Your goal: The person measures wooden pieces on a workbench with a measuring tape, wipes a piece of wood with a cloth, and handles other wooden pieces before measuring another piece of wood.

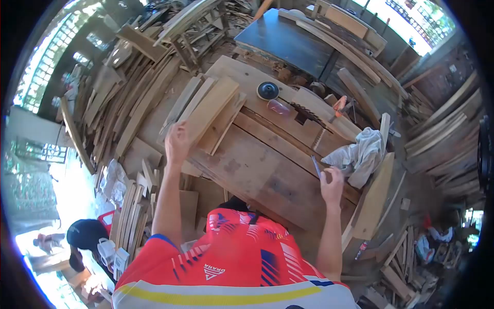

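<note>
My left hand (177, 142) is at the near end of a row of wooden boards, its fingers closed at the edge of a wide, pale board (216, 105). Exactly how the fingertips meet the wood is hidden. Narrower boards (183, 102) lie along its left side, and another plank (226, 123) lies to its right. Pinched in my right hand (332, 184) is a thin, pencil-like stick (315, 166), pointing up and away over the wooden workbench (267, 170). A crumpled whitish cloth (360, 152) lies just beyond that hand.
A round black disc-shaped object (267, 90), an orange-handled tool (340, 105) and a toothed dark strip (311, 114) lie on the bench's far part. Behind stands a dark-topped table (288, 44). Stacked lumber (134, 113) lines the left. A person (87, 239) bends at lower left.
</note>
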Demonstrator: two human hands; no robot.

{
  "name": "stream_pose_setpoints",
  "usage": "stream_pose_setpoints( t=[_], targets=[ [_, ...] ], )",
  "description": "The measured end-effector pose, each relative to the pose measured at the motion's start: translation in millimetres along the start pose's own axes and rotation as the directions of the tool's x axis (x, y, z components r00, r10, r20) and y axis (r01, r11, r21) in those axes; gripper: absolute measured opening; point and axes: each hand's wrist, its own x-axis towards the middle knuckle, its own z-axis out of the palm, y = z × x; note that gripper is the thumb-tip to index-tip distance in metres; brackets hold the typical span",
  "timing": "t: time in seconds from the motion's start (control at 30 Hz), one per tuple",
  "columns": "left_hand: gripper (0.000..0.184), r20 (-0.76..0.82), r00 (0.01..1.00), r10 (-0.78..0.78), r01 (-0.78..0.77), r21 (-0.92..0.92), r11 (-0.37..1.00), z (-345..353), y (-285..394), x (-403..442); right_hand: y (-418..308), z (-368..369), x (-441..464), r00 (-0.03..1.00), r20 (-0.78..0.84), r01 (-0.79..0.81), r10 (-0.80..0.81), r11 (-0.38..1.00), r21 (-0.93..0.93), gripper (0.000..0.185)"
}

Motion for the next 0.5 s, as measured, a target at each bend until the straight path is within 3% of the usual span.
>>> stream_pose_setpoints(
  t=[0.13,0.23,0.33,0.43,0.5],
  targets=[
    [0.026,0.056,0.985,0.165,-0.173,0.206,0.963,4.2,-15.4,60.3,-20.6,30.6,-15.8,0.995,-0.056,-0.09,0.085,0.991,-0.101,0.018],
    [0.029,0.231,0.968,0.103,-0.151,0.203,0.967,16.2,-18.4,87.5,-21.5,47.3,-19.7,0.976,-0.061,-0.216,0.208,0.954,-0.209,0.017],
    [0.048,0.254,0.948,0.189,-0.257,0.265,0.929,21.6,8.6,97.5,-28.4,57.8,-28.4,0.954,-0.125,-0.293,0.271,0.928,-0.229,0.011],
    [0.082,0.337,0.925,0.178,-0.274,0.265,0.924,19.6,57.4,77.4,-49.6,68.3,-27.8,0.94,-0.218,-0.31,0.263,0.924,-0.224,0.006],
    [0.1,0.379,0.91,0.168,-0.317,0.376,0.871,32.3,56.7,73.4,-61.6,65.6,-29.5,0.93,-0.269,-0.311,0.251,0.927,-0.21,0.007]
  ],
)
